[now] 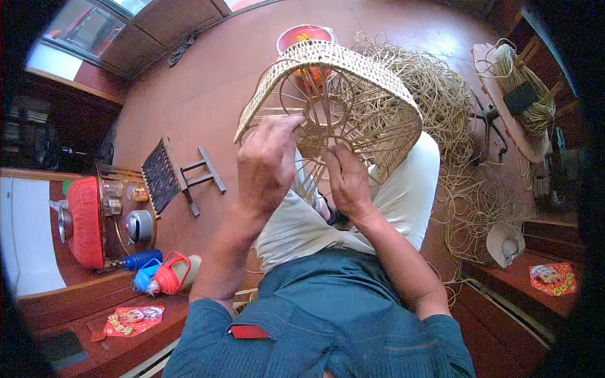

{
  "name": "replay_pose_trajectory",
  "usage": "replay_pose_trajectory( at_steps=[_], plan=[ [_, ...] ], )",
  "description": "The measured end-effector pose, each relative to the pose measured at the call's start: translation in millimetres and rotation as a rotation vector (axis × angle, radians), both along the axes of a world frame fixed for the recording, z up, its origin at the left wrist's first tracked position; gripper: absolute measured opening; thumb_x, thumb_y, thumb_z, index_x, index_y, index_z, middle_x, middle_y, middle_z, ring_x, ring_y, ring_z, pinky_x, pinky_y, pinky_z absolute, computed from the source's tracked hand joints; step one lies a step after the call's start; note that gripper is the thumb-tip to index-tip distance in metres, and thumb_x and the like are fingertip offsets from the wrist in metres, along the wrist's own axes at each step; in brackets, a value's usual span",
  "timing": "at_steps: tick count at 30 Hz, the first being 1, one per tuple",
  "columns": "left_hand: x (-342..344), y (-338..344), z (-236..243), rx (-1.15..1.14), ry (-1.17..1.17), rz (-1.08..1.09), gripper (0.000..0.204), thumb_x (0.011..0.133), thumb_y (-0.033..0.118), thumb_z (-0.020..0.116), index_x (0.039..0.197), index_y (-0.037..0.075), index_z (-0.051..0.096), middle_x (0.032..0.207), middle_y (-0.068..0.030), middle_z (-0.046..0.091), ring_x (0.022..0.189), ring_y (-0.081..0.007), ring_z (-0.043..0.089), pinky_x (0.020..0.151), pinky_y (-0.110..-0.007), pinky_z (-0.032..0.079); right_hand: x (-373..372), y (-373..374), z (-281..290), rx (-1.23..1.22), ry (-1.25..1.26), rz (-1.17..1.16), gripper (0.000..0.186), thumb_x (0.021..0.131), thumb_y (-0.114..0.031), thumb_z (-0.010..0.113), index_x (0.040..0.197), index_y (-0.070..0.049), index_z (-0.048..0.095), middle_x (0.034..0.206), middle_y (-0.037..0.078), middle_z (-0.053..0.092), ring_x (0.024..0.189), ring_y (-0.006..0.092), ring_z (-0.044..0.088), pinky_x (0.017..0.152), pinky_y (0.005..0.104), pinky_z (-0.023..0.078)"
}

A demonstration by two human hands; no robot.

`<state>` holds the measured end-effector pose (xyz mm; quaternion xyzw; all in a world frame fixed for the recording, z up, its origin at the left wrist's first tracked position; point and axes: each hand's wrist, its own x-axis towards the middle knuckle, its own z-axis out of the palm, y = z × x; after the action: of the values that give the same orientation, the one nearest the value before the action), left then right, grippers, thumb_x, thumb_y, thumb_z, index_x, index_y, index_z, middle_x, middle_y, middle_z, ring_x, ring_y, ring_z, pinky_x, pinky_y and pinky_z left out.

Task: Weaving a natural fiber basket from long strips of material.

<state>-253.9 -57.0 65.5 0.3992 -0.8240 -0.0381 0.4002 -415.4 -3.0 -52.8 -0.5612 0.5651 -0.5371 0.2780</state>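
Curved tan wicker frame (312,134) (partly woven)

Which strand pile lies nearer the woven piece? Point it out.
The loose tangle on the floor beyond the woven piece; the other, a bundle with a flat dark piece on it, sits farther right.

The window (85,31) at ten o'clock is bright. A white shine sits on the floor (444,44) between one and two o'clock. Near nine o'clock it looks dark and grainy. Straight lines bend near the black edge.
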Motion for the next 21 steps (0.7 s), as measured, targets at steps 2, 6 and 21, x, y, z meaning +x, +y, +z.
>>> replay_pose_trajectory(
  at_steps=[2,6,21],
  plan=[
    [-6,26,-2,0.162,0.063,0.037,0.018,0.101,0.007,0.068,0.118,0.005,0.075,0.103,-0.0179,0.075,0.091,-0.0402,0.075,0.078,-0.048,0.059,-7,8,8,0.039,0.043,0.04,0.02,0.11,-0.019,0.06,0.111,0.0,0.069,0.096,0.022,0.069,0.09,0.0438,0.068,0.08,0.0453,0.054],
    [-17,58,-44,0.539,0.103,-0.039,0.019,0.107,0.009,0.063,0.119,-0.001,0.074,0.095,-0.0149,0.078,0.086,-0.0197,0.077,0.075,-0.035,0.06,-14,17,13,0.1,0.098,0.094,0.015,0.104,-0.016,0.063,0.105,-0.001,0.065,0.094,0.025,0.069,0.09,0.0454,0.07,0.077,0.0532,0.054],
    [-109,121,-105,1.745,-0.104,-0.88,0.031,0.114,0.018,0.059,0.139,0.0,0.064,0.141,-0.0127,0.067,0.129,-0.0222,0.065,0.117,-0.043,0.048,-7,10,23,0.201,0.452,0.171,0.02,0.087,-0.019,0.068,0.081,0.001,0.071,0.08,0.028,0.071,0.079,0.0481,0.074,0.074,0.0581,0.06]
  ],
)
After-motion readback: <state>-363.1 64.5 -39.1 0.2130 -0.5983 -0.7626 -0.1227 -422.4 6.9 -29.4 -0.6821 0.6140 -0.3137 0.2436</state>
